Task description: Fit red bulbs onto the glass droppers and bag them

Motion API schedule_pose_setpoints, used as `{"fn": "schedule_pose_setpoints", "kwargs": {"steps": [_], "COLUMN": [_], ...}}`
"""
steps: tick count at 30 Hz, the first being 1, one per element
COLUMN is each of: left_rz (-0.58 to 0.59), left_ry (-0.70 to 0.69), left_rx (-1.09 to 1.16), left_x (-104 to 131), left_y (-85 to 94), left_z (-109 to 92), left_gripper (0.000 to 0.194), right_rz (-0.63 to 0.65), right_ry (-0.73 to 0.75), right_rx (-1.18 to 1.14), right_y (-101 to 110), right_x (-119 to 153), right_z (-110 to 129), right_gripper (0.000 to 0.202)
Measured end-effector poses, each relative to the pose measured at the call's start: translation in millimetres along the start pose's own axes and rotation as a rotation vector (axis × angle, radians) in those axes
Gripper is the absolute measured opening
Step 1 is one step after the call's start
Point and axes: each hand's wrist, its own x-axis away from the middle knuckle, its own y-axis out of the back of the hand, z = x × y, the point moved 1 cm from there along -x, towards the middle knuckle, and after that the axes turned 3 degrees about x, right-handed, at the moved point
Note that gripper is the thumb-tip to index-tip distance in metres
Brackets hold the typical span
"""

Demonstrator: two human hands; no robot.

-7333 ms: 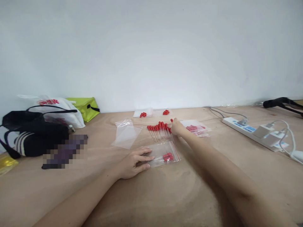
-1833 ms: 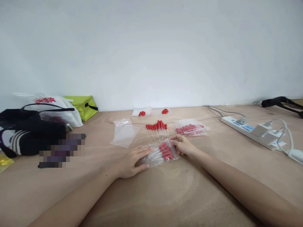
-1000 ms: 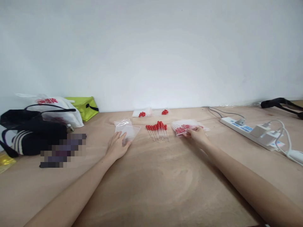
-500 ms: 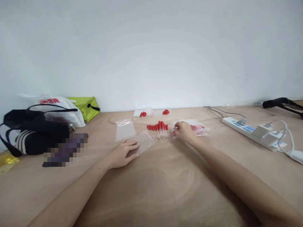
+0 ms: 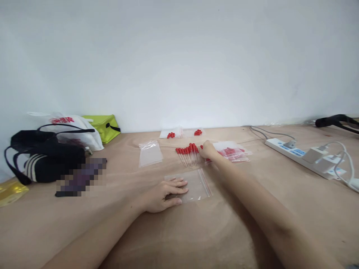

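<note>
My left hand point(image 5: 165, 194) lies flat with fingers spread on a clear zip bag point(image 5: 195, 186), its red-striped seal facing right. Beyond the bag, several glass-like droppers with red bulbs point(image 5: 186, 151) lie side by side, bulbs away from me. At the right end of this row is my right hand point(image 5: 208, 150), its fingers closed; a red bulb shows at the fingertips, but the grip is mostly hidden. Just right of that hand, zip bags holding red-bulbed droppers point(image 5: 231, 152) lie in a pile.
Flat clear bags point(image 5: 150, 154) lie left of the row. Near the wall are two bags with red bulbs point(image 5: 171, 135). A power strip point(image 5: 297, 152) with plugs and cables lies right. At left are a black bag point(image 5: 53, 160), a white plastic bag point(image 5: 92, 136) and a green bag point(image 5: 103, 127).
My left hand has slid the clear bag right and toward me, turning it. My right hand has moved slightly left from the pile to the end of the dropper row.
</note>
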Motion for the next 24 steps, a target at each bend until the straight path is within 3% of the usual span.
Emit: {"fn": "schedule_pose_setpoints", "kwargs": {"steps": [5, 8, 13, 20, 24], "left_rz": [-0.063, -0.076, -0.061, -0.218, -0.246], "left_ry": [0.0, 0.053, 0.063, 0.078, 0.095], "left_rx": [-0.059, -0.1, -0.096, -0.103, -0.086], "left_x": [-2, -3, -5, -5, -5], "left_y": [-11.8, -12.5, -11.6, -8.7, -8.1], "left_z": [3, 3, 1, -1, -1], "left_gripper": [0.038, 0.036, 0.036, 0.045, 0.049], "right_rz": [-0.101, -0.126, -0.112, -0.005, 0.035], "right_ry": [-0.027, 0.119, 0.136, 0.031, 0.007], "right_rx": [-0.038, -0.371, -0.632, -0.778, -0.864], "right_y": [33, 44, 43, 26, 25], "right_x": [25, 61, 103, 108, 113], "right_z": [-16, -26, -32, -32, -31], "right_gripper": [0.036, 0.052, 0.062, 0.056, 0.056]}}
